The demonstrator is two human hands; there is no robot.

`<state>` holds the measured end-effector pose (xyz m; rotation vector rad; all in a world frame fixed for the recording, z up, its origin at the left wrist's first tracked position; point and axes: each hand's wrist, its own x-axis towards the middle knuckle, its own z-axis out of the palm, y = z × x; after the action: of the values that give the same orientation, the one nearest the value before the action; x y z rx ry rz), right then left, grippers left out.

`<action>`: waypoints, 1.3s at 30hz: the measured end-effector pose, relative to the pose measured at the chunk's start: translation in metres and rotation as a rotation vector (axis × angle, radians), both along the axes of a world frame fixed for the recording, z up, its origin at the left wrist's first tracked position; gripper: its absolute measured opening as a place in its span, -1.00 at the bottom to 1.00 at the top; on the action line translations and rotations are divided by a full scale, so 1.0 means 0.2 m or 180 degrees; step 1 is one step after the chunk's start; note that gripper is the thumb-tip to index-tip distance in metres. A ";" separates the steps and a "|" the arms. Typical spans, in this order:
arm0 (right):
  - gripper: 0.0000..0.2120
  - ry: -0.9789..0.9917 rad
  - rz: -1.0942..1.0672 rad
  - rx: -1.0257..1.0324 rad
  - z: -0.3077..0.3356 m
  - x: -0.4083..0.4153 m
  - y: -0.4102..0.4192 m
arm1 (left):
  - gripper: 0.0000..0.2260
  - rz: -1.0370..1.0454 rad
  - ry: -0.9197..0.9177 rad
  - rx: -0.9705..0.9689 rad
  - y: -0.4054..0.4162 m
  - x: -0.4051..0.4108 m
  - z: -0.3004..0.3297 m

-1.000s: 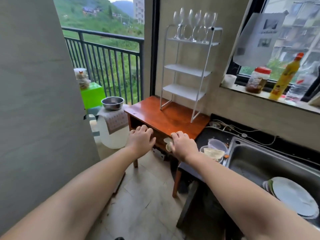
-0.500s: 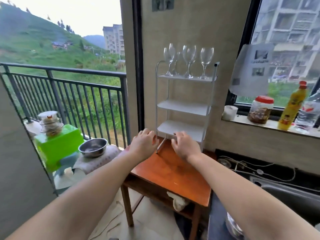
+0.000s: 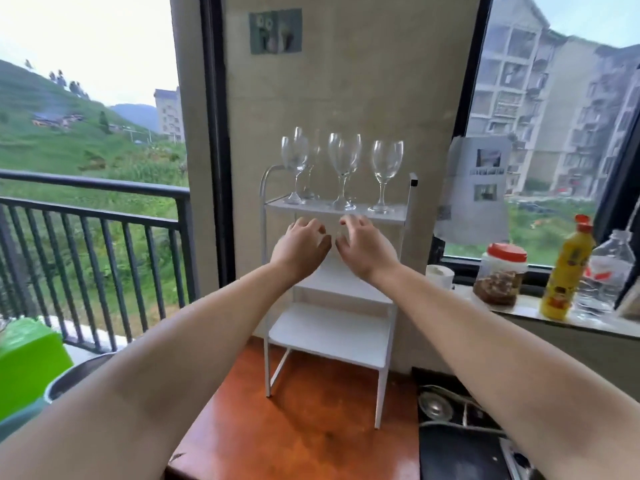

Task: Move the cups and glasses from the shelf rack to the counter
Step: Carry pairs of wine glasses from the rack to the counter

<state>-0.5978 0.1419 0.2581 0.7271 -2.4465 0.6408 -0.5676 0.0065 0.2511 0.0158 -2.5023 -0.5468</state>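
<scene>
A white three-tier shelf rack (image 3: 332,332) stands on a reddish wooden table (image 3: 304,427) against the wall. Several clear wine glasses stand upright on its top tier: a left pair (image 3: 295,157), a middle pair (image 3: 343,157) and a right glass (image 3: 387,164). My left hand (image 3: 300,247) and my right hand (image 3: 365,247) are raised side by side just below the top tier's front edge. Both have fingers spread and hold nothing. Neither touches a glass.
A windowsill at the right holds a small white cup (image 3: 440,276), a red-lidded jar (image 3: 502,273), a yellow bottle (image 3: 566,271) and a clear water bottle (image 3: 606,271). A black counter (image 3: 457,445) with cables lies right of the table. A balcony railing (image 3: 93,216) and a green box (image 3: 27,362) are at left.
My view has tilted up and closer to the rack. Both hands have risen from near the bottom tier to just under the top tier, and the fingers have spread.
</scene>
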 end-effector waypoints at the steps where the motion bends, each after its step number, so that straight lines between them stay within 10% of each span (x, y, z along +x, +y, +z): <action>1: -0.64 0.0015 -0.0025 -0.0112 0.06 -0.04 0.00 | -0.73 -0.0029 0.0074 0.0070 -0.01 -0.05 0.04; 14: -0.64 -0.2140 -0.0275 -0.3286 0.40 -0.51 -0.02 | -0.75 -0.0306 0.0141 0.0901 0.01 -0.64 0.33; 39: -0.74 -0.1570 0.0158 -0.2656 0.44 -0.21 -0.08 | -0.71 -0.0467 0.0771 0.1257 -0.05 -0.32 0.36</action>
<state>-0.6392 0.1257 0.3468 0.2963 -2.2161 1.8754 -0.6307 -0.0031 0.3236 -0.0789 -2.1378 -1.0323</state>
